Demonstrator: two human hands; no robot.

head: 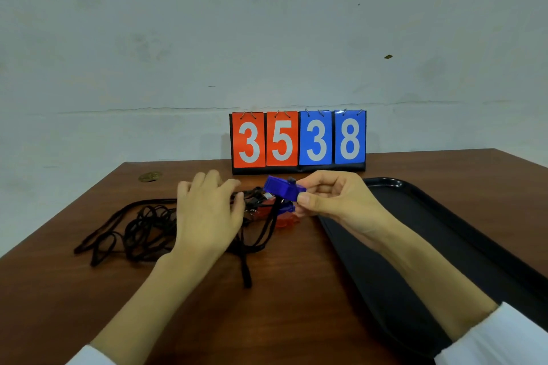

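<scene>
The scoreboard stands at the back of the table. Just before it, a whistle sits above other whistles. Cords lie front-left of it, the tray front-right.

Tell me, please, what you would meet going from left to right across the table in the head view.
The tangled black cords → left hand → blue whistle → right hand, which pinches it → black tray.

The right hand pinches a blue whistle; the left hand rests on tangled black cords.
</scene>
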